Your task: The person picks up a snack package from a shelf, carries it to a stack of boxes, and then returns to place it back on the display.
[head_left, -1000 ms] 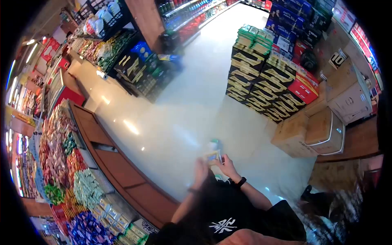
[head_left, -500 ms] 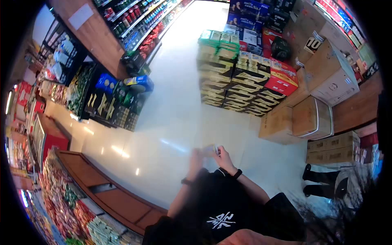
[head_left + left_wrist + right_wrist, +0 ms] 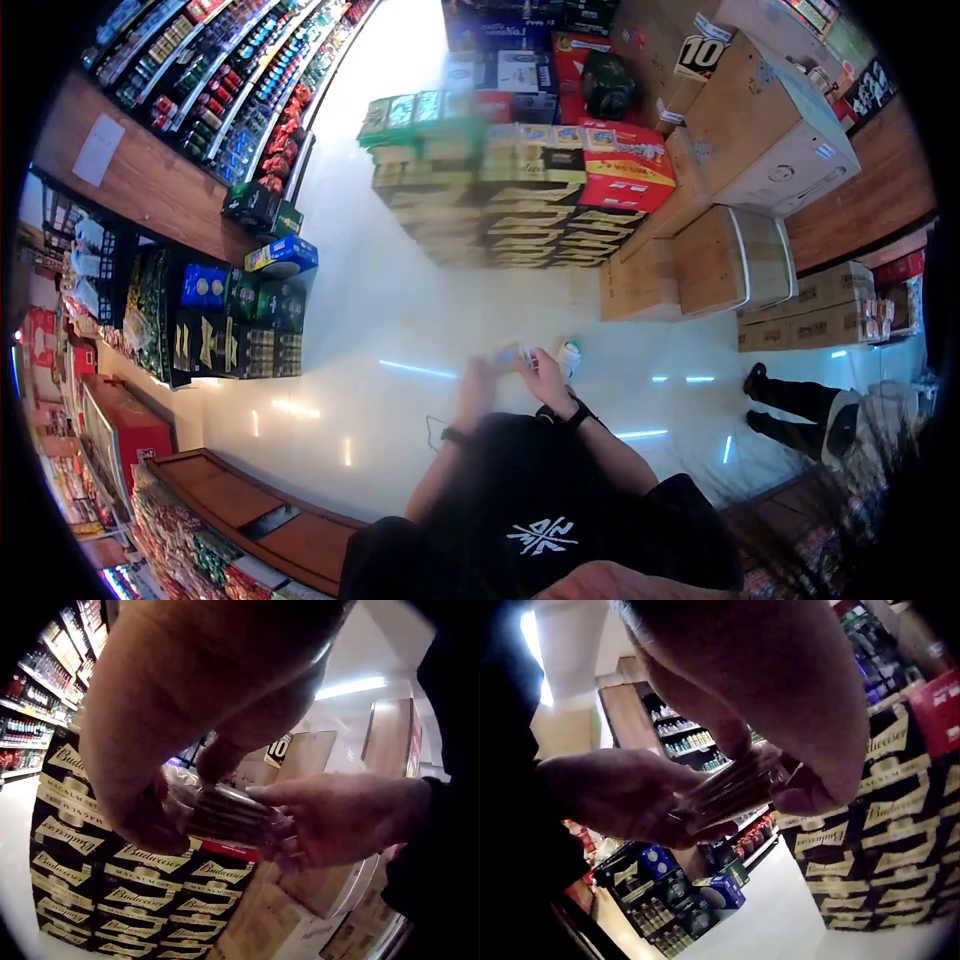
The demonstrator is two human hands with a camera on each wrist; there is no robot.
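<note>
A small packet in clear plastic wrap [image 3: 229, 814], with dark layered contents, is held between both hands in front of the body. My left hand [image 3: 478, 388] grips one end between thumb and fingers. At the other end my right hand [image 3: 545, 383] pinches the wrap, its thumb along the top edge in the left wrist view. From the right wrist view the packet [image 3: 731, 791] lies tilted, its ends covered by the fingers. In the head view it is a blurred pale yellow patch.
Stacked beer cartons [image 3: 540, 225] stand ahead, with large cardboard boxes [image 3: 700, 265] to their right. Drink shelves [image 3: 215, 100] and more cartons [image 3: 240, 320] are on the left. A wooden counter edge [image 3: 240, 500] runs at lower left; another person's legs [image 3: 795, 420] show at right.
The head view has turned left and moved forward, so the beer cartons sit nearer and the candy display has slid down to the lower left. Both hands keep holding the packet.
</note>
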